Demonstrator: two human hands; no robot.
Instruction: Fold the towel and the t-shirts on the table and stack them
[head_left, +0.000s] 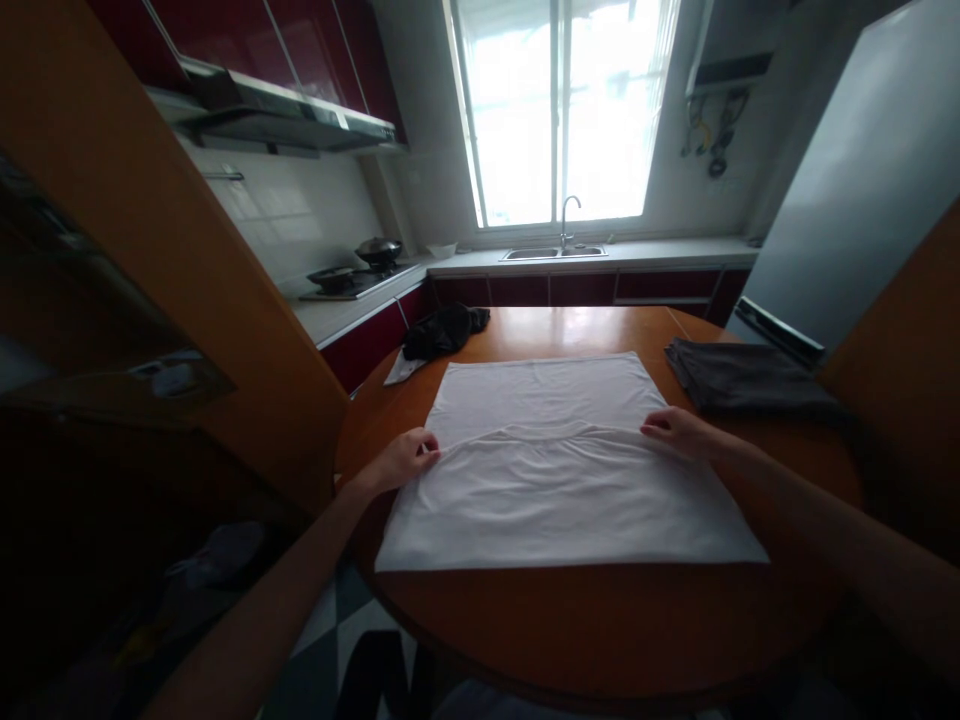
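A white T-shirt [559, 500] lies on the wooden table [600, 620], its near part folded over so that the neckline runs across the middle. At the left end of that folded edge, my left hand [409, 457] pinches the cloth between thumb and fingers. My right hand [679, 432] grips the same edge at its right end. The far half of the shirt spreads flat beyond both hands. Small wrinkles show below the collar.
Dark folded cloth [750, 378] rests on the table's right side. A black garment [446, 330] lies crumpled at the back left, over something white. Beyond stand a counter with a sink [555, 253], a stove with pans [379, 250], and a fridge [862, 170] at right.
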